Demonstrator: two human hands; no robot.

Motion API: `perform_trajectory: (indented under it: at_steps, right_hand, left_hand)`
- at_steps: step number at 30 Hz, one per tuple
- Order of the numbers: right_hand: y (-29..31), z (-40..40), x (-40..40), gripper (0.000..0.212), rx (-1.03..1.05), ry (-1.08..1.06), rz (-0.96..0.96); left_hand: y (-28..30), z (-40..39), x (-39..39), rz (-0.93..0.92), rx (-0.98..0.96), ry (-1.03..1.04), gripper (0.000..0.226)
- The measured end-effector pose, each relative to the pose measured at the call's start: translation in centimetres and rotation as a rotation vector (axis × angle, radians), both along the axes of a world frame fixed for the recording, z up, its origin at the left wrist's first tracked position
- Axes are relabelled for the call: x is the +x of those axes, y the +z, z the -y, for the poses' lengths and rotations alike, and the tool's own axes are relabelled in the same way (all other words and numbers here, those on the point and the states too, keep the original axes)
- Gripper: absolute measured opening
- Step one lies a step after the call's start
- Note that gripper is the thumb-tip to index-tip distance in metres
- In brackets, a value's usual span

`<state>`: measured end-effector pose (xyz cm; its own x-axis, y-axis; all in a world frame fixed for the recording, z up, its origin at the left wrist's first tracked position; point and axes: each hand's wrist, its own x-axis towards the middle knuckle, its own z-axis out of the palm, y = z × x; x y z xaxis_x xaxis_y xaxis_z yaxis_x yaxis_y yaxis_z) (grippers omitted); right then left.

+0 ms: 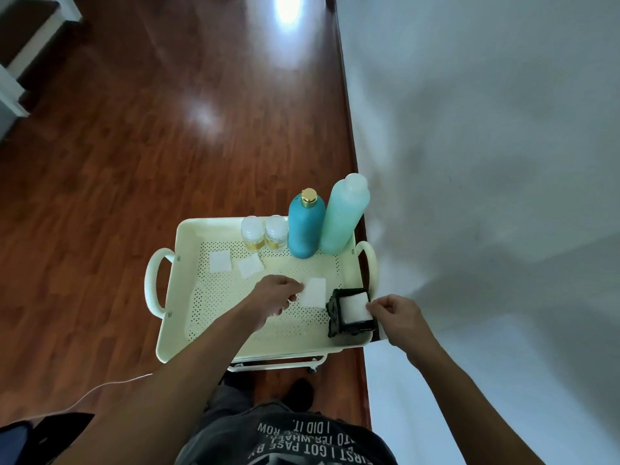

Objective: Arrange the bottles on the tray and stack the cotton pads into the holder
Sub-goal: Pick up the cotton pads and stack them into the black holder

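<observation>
The black square holder (pixel 349 313) in the near right corner of the cream perforated tray (pixel 255 317) holds stacked white cotton pads, four bottles stand along the far wall, the left hand (pixel 273 293) pinches a flat square pad (pixel 312 293), and the right hand (pixel 396 313) pinches the stack's top pad (pixel 356 307).

A reddish-brown wooden floor (pixel 134 169) is shown across the left and centre, marked by two bright patches of reflected light. A white wall (pixel 486 129) is seen on the right, met by the floor along a dark baseboard (pixel 345 105). White-framed dark furniture (pixel 23 45) is partly visible at the upper left. A thin white cable (pixel 110 385) is laid across the floor at the lower left. A dark printed shirt (pixel 295 441) is seen at the bottom edge, with a dark shoe (pixel 300 392) above it.
</observation>
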<state>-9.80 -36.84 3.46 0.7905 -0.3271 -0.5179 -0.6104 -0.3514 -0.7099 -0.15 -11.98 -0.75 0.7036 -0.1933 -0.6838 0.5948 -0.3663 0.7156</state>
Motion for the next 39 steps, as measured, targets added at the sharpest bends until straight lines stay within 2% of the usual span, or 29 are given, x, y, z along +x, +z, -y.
perform_trajectory:
  at_steps: [6, 12, 16, 18, 24, 29, 34, 39]
  right_hand:
    - [-0.3, 0.1, 0.0, 0.012, -0.22, 0.204, 0.025]
    - [0.1, -0.3, 0.0, 0.01, -0.552, 0.435, 0.137]
    - [0.4, -0.7, 0.3, 0.019, -0.823, 0.638, 0.181]
    - [0.4, -0.8, 0.6, 0.02, -0.894, 0.7, 0.169]
    - [0.6, -1.0, 1.4, 0.016, -0.913, 0.752, 0.092]
    - [1.0, -0.8, 1.6, 0.011, -0.899, 0.737, 0.126]
    - [1.4, -0.6, 2.0, 0.021, -0.902, 0.826, 0.091]
    - [0.8, -0.8, 2.6, 0.024, -0.889, 0.817, 0.05]
  left_hand:
    - [-0.3, -0.6, 0.3, -0.011, -0.013, 0.008, 0.019]
    - [-0.3, -0.5, 0.2, -0.011, -0.042, 0.013, 0.017]
    - [-0.2, -0.4, 0.2, -0.011, -0.055, 0.021, 0.018]
    - [-0.1, -0.4, 0.1, -0.007, -0.059, 0.013, 0.02]
    - [0.1, -0.6, -0.2, -0.011, -0.057, -0.039, 0.015]
    - [0.3, -0.7, -0.5, -0.017, -0.088, -0.032, 0.014]
    - [1.0, -0.2, -0.6, -0.033, -0.107, -0.04, 0.013]
    - [1.7, 0.8, -0.7, -0.046, -0.093, -0.046, 0.015]
